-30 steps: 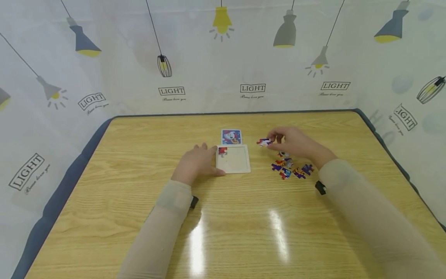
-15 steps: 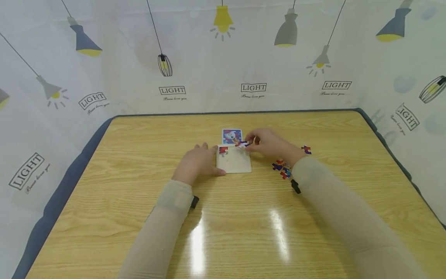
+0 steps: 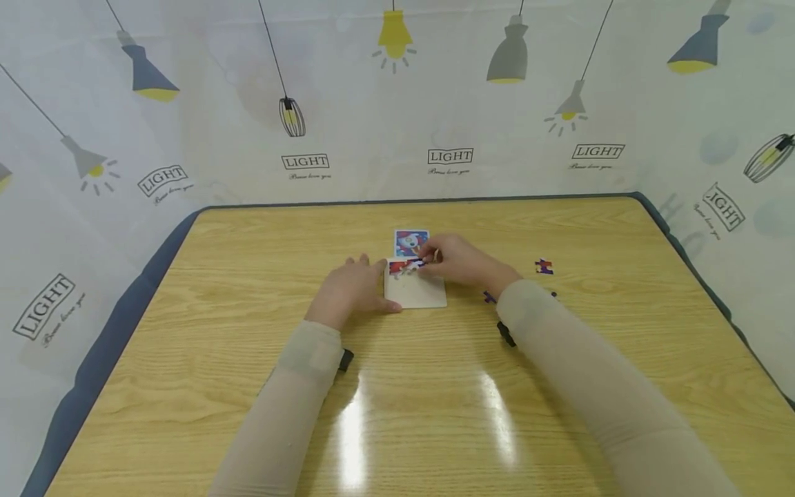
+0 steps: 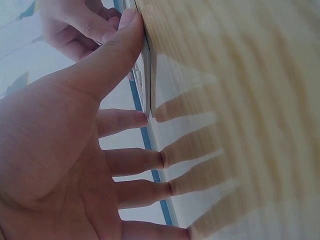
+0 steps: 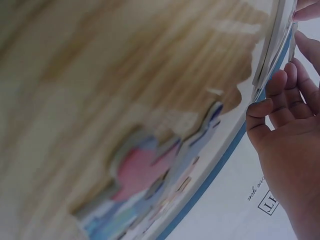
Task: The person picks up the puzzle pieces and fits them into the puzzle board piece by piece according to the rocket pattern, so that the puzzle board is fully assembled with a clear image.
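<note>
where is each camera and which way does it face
Head: head-worn, facing forward and down at a cream rectangular tray on a yellowish wooden table; left hand, right hand, beige sleeves show.
Left wrist: on that wrist, facing the tray's edge; both hands show.
Right wrist: on that wrist, facing colourful jigsaw pieces; right hand shows.
Head and left wrist share both hands.

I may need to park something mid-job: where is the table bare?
Bare: the table between left sleeve and right sleeve, nearer than the tray; also from left sleeve to left table edge. Crowded: around the tray, with left grip, right grip and picture card; and beside right sleeve, where puzzle pieces lie, some partly hidden.
</note>
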`<state>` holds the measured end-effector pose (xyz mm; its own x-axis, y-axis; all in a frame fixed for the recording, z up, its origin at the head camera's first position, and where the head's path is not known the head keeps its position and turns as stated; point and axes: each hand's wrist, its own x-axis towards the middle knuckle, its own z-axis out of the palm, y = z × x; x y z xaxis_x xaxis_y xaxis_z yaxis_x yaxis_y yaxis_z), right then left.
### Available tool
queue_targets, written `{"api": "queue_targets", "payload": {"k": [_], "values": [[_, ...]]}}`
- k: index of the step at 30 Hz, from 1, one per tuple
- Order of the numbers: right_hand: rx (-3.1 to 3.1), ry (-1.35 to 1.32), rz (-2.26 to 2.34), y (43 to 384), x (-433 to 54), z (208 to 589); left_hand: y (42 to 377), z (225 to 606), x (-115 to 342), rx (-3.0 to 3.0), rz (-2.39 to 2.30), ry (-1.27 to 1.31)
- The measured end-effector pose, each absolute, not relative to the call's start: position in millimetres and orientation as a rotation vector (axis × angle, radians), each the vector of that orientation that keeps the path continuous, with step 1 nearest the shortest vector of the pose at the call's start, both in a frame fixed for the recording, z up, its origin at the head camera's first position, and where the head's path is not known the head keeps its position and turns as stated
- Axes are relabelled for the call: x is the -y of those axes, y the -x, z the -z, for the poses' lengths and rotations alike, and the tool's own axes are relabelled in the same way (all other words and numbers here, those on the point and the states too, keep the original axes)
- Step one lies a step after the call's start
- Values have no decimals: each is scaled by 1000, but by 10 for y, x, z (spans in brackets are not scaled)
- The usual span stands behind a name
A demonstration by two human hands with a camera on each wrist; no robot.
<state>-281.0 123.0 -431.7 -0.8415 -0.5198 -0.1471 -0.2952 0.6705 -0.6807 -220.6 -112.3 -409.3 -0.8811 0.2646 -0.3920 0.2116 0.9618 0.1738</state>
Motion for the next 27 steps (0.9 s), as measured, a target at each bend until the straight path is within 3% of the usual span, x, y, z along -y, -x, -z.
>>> {"api": "queue_targets", "payload": {"k": [27], "values": [[-2573,633,841,2788,-1146,4289,2193,4088,1108,-2699,-171,-338]]}}
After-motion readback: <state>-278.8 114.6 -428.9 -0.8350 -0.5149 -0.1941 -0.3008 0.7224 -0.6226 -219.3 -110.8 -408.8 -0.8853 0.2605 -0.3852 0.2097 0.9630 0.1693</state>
